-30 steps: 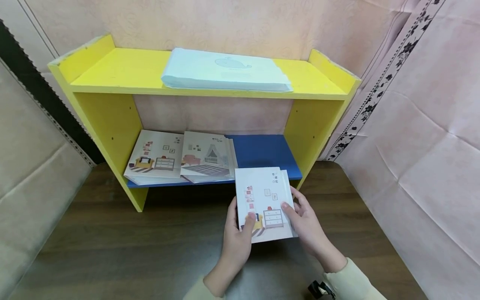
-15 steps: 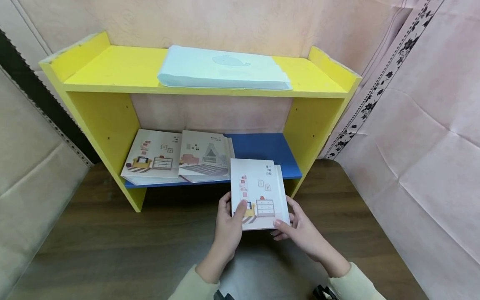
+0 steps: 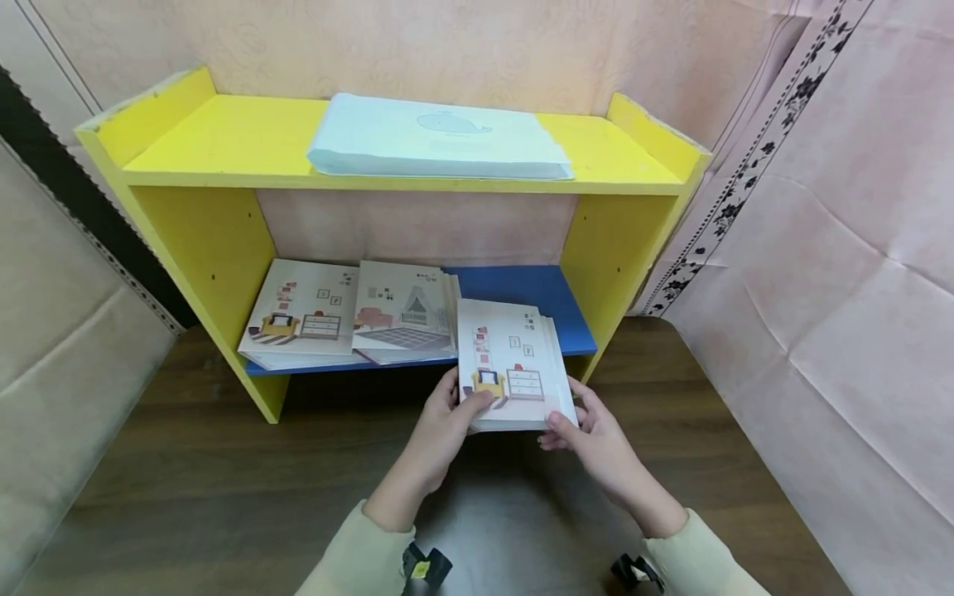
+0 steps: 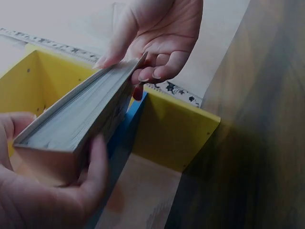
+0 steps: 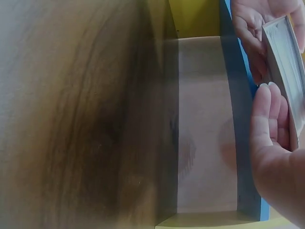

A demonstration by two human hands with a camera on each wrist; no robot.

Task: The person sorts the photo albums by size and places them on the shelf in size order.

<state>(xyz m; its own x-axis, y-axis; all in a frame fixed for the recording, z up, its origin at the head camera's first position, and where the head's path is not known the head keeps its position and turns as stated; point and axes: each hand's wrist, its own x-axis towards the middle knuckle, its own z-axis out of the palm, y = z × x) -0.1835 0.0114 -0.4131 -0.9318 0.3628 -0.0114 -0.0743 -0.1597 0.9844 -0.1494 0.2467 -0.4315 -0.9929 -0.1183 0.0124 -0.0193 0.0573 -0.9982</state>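
A white book (image 3: 510, 356) with a printed room scene on its cover is held between both hands at the front of the blue lower shelf. In the head view, the left hand (image 3: 438, 426) grips its left side, thumb on the cover. The right hand (image 3: 599, 443) pinches the lower right corner, thumb on top and fingers behind. The left wrist view shows the book's (image 4: 71, 121) thick page edges, with the left hand (image 4: 43, 195) around the near end and the right hand (image 4: 162, 43) at the far end. The book covers part of the shelf behind it.
The yellow bookcase (image 3: 652, 157) has a blue lower board (image 3: 507, 280). Two stacks of similar books, a left stack (image 3: 301, 310) and a right stack (image 3: 406, 306), lie on it. A light blue packet (image 3: 440, 141) with a whale print lies on top. Brown wooden tabletop (image 3: 186, 505) surrounds the bookcase.
Both hands have moved the book forward and a little left, toward the lower shelf. It now lies flatter, with its bottom edge showing. The right hand has shifted to the book's lower corner.
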